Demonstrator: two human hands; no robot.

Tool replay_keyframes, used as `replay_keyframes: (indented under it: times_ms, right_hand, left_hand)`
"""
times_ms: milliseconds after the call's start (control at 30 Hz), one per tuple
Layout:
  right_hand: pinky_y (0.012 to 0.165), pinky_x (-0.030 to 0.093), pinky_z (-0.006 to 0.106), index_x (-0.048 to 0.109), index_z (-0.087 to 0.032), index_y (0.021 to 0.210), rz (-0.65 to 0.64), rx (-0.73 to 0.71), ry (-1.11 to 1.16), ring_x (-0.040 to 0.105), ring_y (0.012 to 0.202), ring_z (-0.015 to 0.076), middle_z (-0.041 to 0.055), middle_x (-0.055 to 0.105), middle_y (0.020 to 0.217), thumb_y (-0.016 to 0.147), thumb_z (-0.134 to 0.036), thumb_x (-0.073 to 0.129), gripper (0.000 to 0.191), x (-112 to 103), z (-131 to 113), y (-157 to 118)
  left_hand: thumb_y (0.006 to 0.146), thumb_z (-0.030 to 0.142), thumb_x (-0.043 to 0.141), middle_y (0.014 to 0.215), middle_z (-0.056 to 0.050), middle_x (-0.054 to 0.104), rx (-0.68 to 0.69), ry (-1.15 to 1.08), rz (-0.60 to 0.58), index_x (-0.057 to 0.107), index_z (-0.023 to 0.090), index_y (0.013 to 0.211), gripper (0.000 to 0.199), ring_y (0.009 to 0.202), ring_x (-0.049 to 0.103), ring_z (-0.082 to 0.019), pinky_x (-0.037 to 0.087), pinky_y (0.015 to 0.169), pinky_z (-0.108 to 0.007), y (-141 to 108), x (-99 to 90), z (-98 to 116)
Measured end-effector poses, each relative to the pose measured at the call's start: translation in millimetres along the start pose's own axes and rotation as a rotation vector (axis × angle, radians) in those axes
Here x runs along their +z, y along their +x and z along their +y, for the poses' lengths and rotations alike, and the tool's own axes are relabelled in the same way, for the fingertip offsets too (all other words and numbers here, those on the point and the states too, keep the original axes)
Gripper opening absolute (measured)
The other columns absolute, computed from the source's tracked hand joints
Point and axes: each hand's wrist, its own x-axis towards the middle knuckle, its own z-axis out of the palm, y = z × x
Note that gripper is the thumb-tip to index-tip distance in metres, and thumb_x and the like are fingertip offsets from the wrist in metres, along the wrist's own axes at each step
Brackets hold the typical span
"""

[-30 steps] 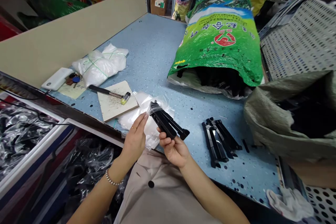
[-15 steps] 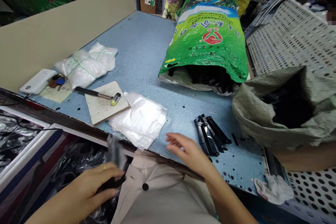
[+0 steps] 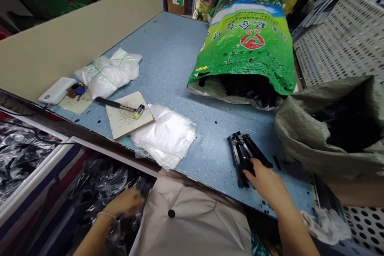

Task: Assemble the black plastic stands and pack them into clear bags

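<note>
From the head camera, the right hand (image 3: 267, 184) lies on a loose stack of flat, black plastic bars (image 3: 241, 156) on the blue speckled tabletop (image 3: 171, 56). Its fingers reach over the near side of the stack, but whether they pinch any bar or only press on it, I cannot tell. A short black plastic strip (image 3: 277, 163) lies just beside the stack, near a grey-green woven sack (image 3: 309, 138) with black contents. The left hand (image 3: 124, 203) is blurred below the table edge, fingers bunched over crumpled clear plastic (image 3: 105, 184); I cannot tell whether it holds anything. Beyond the stack lie a flat pile of clear plastic bags (image 3: 163, 136) and a large green printed sack (image 3: 246, 40). A careless press from the right hand could fan the unsecured bars, and a nudge could send the strip under the sack.
</note>
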Motion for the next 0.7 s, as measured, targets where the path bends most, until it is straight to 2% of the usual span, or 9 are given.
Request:
replay_keyframes:
  times_ms: [33, 100, 200, 267, 333, 367, 500, 600, 700]
  right_hand:
    - [0.072, 0.047, 0.036, 0.053, -0.012, 0.123, 0.013, 0.0, 0.049, 0.069, 0.09, 0.0314, 0.0174, 0.071, 0.099, 0.087, -0.032, 0.049, 0.041, 0.5, -3.0, 3.0]
    - [0.079, 0.048, 0.037, 0.056, -0.015, 0.121, 0.017, -0.034, 0.21, 0.068, 0.095, 0.0297, 0.0152, 0.071, 0.102, 0.086, -0.033, 0.05, 0.04, 1.6, -12.0, 9.2]
    - [0.082, 0.049, 0.034, 0.057, -0.018, 0.119, -0.039, -0.17, 0.563, 0.067, 0.097, 0.0249, 0.0103, 0.071, 0.103, 0.084, -0.036, 0.052, 0.04, 5.5, -31.1, 16.2]
    - [0.081, 0.051, 0.033, 0.056, -0.019, 0.12, -0.091, -0.24, 0.778, 0.067, 0.097, 0.0227, 0.0086, 0.071, 0.102, 0.082, -0.036, 0.054, 0.042, 8.3, -45.0, 19.0]
    - [0.078, 0.052, 0.033, 0.056, -0.018, 0.119, -0.143, -0.267, 0.962, 0.066, 0.094, 0.0212, 0.0075, 0.07, 0.099, 0.081, -0.036, 0.057, 0.042, 9.2, -58.3, 21.2]
    - [0.078, 0.052, 0.032, 0.056, -0.018, 0.117, -0.167, -0.274, 1.052, 0.066, 0.092, 0.0205, 0.0068, 0.07, 0.097, 0.08, -0.036, 0.059, 0.042, 8.5, -64.8, 22.3]
    - [0.071, 0.052, 0.029, 0.061, -0.017, 0.109, -0.275, -0.278, 1.4, 0.065, 0.08, 0.0168, 0.0054, 0.071, 0.092, 0.076, -0.038, 0.068, 0.04, 0.7, -92.8, 30.0]
    - [0.064, 0.053, 0.027, 0.066, -0.016, 0.101, -0.433, -0.294, 1.591, 0.065, 0.071, 0.015, 0.0068, 0.072, 0.091, 0.073, -0.04, 0.073, 0.037, -7.5, -118.4, 38.8]
    - [0.065, 0.055, 0.028, 0.069, -0.016, 0.095, -0.576, -0.299, 1.721, 0.066, 0.073, 0.0158, 0.0087, 0.073, 0.096, 0.072, -0.039, 0.075, 0.033, -14.5, -144.8, 46.7]
  left_hand:
    - [0.068, 0.057, 0.053, 0.047, -0.002, 0.056, 0.053, -0.035, 0.049, 0.055, 0.019, 0.052, 0.041, 0.047, 0.054, -0.017, 0.041, 0.048, -0.026, 3.6, -10.7, 21.3]
    - [0.08, 0.055, 0.048, 0.062, -0.004, 0.064, 0.275, -0.03, 0.178, 0.065, 0.017, 0.068, 0.043, 0.059, 0.06, -0.018, 0.046, 0.057, -0.027, 11.0, -28.1, 71.5]
    - [0.086, 0.041, 0.051, 0.088, -0.01, 0.066, 0.538, 0.222, 0.72, 0.068, 0.017, 0.087, 0.03, 0.082, 0.061, -0.022, 0.049, 0.076, -0.034, 27.7, -39.0, 140.3]
    - [0.084, 0.028, 0.054, 0.095, -0.014, 0.064, 0.58, 0.371, 0.896, 0.068, 0.015, 0.085, 0.019, 0.089, 0.059, -0.025, 0.047, 0.075, -0.035, 42.8, -41.0, 165.5]
    - [0.081, 0.019, 0.055, 0.088, -0.012, 0.063, 0.58, 0.366, 0.901, 0.066, 0.016, 0.073, 0.013, 0.081, 0.059, -0.023, 0.045, 0.066, -0.032, 56.6, -45.6, 171.9]
    - [0.079, 0.018, 0.058, 0.08, -0.009, 0.062, 0.581, 0.289, 0.875, 0.063, 0.017, 0.067, 0.013, 0.074, 0.058, -0.021, 0.043, 0.062, -0.03, 61.8, -49.9, 170.2]
    - [0.069, 0.029, 0.071, 0.056, 0.002, 0.053, 0.542, -0.291, 0.678, 0.059, 0.018, 0.06, 0.019, 0.051, 0.045, -0.012, 0.034, 0.051, -0.024, 66.7, -73.7, 154.4]
    - [0.068, 0.036, 0.073, 0.055, 0.002, 0.054, 0.502, -0.577, 0.528, 0.063, 0.016, 0.065, 0.022, 0.048, 0.041, -0.009, 0.03, 0.048, -0.023, 60.3, -85.2, 149.2]
    - [0.069, 0.039, 0.072, 0.062, -0.001, 0.061, 0.486, -0.685, 0.532, 0.063, 0.015, 0.068, 0.026, 0.049, 0.042, -0.008, 0.031, 0.049, -0.023, 54.6, -85.3, 149.5]
